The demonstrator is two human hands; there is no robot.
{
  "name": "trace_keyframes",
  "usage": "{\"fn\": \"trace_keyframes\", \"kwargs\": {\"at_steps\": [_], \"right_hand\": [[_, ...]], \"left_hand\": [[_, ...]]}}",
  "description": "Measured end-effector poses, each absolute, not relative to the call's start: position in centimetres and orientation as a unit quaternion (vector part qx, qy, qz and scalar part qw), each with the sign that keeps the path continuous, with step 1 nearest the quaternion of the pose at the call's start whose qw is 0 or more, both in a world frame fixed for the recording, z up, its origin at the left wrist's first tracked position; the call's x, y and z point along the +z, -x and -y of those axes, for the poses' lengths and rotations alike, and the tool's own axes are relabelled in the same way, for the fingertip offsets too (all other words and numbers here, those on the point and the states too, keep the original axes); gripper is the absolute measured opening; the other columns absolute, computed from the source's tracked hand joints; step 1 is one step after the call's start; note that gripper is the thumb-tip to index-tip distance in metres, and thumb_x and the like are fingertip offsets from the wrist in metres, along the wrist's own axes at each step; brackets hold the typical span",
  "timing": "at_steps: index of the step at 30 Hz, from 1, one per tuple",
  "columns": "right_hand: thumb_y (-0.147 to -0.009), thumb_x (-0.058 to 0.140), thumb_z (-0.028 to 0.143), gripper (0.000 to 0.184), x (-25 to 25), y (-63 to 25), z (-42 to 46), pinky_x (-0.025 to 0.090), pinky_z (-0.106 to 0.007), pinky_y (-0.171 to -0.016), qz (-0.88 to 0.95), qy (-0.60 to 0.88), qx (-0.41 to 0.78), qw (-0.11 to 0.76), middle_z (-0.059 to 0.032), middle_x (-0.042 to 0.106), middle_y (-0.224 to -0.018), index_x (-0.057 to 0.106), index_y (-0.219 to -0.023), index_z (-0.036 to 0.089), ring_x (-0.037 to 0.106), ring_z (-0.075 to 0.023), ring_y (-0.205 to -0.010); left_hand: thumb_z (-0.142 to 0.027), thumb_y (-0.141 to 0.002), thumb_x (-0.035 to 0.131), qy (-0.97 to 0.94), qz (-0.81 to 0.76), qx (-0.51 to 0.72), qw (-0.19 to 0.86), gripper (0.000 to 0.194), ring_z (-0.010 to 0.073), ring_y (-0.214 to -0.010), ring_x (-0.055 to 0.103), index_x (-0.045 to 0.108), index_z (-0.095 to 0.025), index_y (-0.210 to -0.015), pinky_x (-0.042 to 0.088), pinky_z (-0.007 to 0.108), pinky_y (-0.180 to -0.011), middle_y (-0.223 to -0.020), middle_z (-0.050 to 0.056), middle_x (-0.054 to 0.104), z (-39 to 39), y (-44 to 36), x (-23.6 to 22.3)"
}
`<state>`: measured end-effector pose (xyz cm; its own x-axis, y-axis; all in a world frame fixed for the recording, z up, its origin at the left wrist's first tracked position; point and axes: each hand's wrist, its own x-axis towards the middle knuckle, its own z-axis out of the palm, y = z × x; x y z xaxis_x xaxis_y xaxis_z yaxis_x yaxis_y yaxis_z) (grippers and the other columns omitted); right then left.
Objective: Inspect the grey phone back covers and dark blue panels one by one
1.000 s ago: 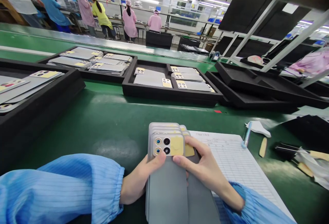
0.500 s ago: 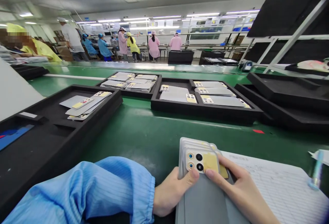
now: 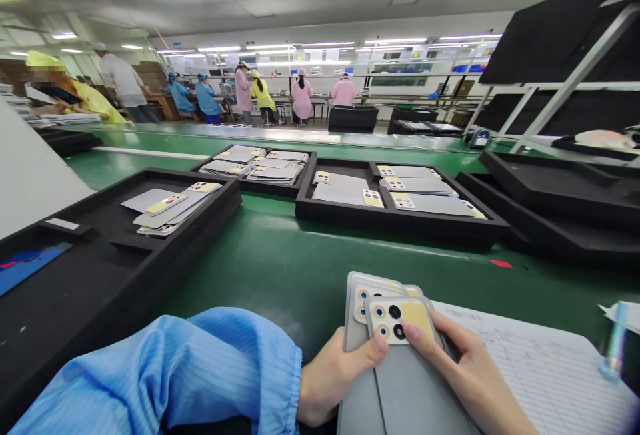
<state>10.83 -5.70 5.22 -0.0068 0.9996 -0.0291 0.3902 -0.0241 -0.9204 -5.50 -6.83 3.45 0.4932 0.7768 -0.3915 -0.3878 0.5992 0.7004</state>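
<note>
Has, on the green table [image 3: 270,255] left of the left hand, a black tray [image 3: 195,238] with loose gray panels [image 3: 187,205] overlapping inside. Pinches the left edge of the lower panels [image 3: 355,382] in the left hand [image 3: 327,375], with the thumb in front, touching the top panel beside its lenses, and the fingers hidden behind. Has, ahead of both hands, a divided tray [image 3: 400,225] with more panels in its compartments. Holds the top panel [image 3: 415,382] between the hands, now slid askew to the right, so uncovers the lenses underneath and sets this one apart from the pile. Pinches it in the right hand [image 3: 470,362], with the thumb over the lens end and the fingers curled behind the right edge. Has, right of the right hand, a lined sheet [image 3: 540,355] and a blurred pen [image 3: 614,348].
</note>
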Motion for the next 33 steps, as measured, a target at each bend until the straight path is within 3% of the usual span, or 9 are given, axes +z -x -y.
{"fn": "trace_keyframes", "kwargs": {"at_steps": [3,6,10,15,18,22,25,33], "right_hand": [[-0.069,0.061,0.047,0.037,5.4,-11.5,5.4,0.053,-0.028,-0.064,0.586,0.587,0.398,0.393,-0.0052,0.071,-0.089,0.069,-0.091,0.019,0.064,-0.0272,-0.083],[-0.071,0.061,0.044,0.034,5.9,-12.5,5.1,0.051,-0.025,-0.057,0.537,0.594,0.383,0.461,-0.0043,0.071,-0.085,0.067,-0.094,0.019,0.064,-0.0246,-0.077],[-0.077,0.056,0.041,0.032,6.8,-14.1,4.9,0.047,-0.024,-0.044,0.477,0.592,0.382,0.525,-0.0047,0.068,-0.086,0.061,-0.101,0.021,0.061,-0.0195,-0.062],[-0.080,0.054,0.038,0.049,7.5,-15.1,4.7,0.050,-0.024,-0.057,0.487,0.587,0.343,0.549,-0.0016,0.059,-0.112,0.039,-0.127,0.034,0.061,-0.0209,-0.084],[-0.081,0.052,0.039,0.056,7.4,-14.9,4.8,0.050,-0.028,-0.072,0.515,0.597,0.319,0.526,-0.0001,0.053,-0.123,0.030,-0.132,0.037,0.058,-0.0224,-0.097],[-0.084,0.049,0.036,0.031,6.6,-14.1,4.9,0.040,-0.033,-0.090,0.616,0.558,0.312,0.460,0.0007,0.056,-0.119,0.054,-0.114,0.032,0.050,-0.0234,-0.109],[-0.085,0.048,0.032,0.019,5.9,-13.4,5.1,0.043,-0.030,-0.083,0.658,0.523,0.339,0.423,0.0001,0.064,-0.100,0.065,-0.092,0.028,0.055,-0.0212,-0.098],[-0.082,0.048,0.038,0.024,5.2,-12.6,5.6,0.047,-0.028,-0.068,0.652,0.517,0.362,0.421,-0.0023,0.065,-0.081,0.065,-0.089,0.023,0.060,-0.0206,-0.080]], "left_hand": [[-0.042,-0.075,0.058,-0.245,-0.381,0.344,0.822,0.049,0.0257,-0.095,0.061,0.048,-0.012,-0.112,0.043,0.040,-0.089,-0.101,0.013,0.066,6.8,5.5,3.7],[-0.039,-0.079,0.052,-0.230,-0.384,0.342,0.826,0.045,0.0234,-0.092,0.063,0.044,-0.013,-0.114,0.044,0.039,-0.088,-0.100,0.013,0.066,6.8,5.5,3.9],[-0.037,-0.082,0.049,-0.257,-0.334,0.333,0.843,0.038,0.0242,-0.086,0.065,0.050,-0.011,-0.109,0.047,0.040,-0.081,-0.092,0.014,0.068,6.9,5.6,3.9],[-0.032,-0.083,0.049,-0.295,-0.278,0.320,0.856,0.029,0.0228,-0.084,0.066,0.057,-0.013,-0.102,0.048,0.038,-0.079,-0.092,0.013,0.069,7.1,5.7,3.6],[-0.031,-0.082,0.049,-0.291,-0.279,0.314,0.860,0.029,0.0238,-0.085,0.065,0.057,-0.014,-0.105,0.049,0.039,-0.079,-0.094,0.013,0.068,7.0,5.8,3.5],[-0.030,-0.083,0.048,-0.287,-0.276,0.315,0.862,0.028,0.0242,-0.085,0.066,0.057,-0.014,-0.104,0.048,0.041,-0.081,-0.094,0.014,0.069,6.9,5.7,3.4],[-0.031,-0.083,0.049,-0.282,-0.274,0.319,0.862,0.029,0.0248,-0.085,0.066,0.056,-0.014,-0.106,0.047,0.043,-0.082,-0.094,0.014,0.069,6.8,5.7,3.3],[-0.033,-0.081,0.052,-0.303,-0.269,0.300,0.864,0.034,0.0245,-0.087,0.065,0.055,-0.016,-0.110,0.048,0.040,-0.081,-0.095,0.011,0.069,6.9,5.9,3.3]]}}
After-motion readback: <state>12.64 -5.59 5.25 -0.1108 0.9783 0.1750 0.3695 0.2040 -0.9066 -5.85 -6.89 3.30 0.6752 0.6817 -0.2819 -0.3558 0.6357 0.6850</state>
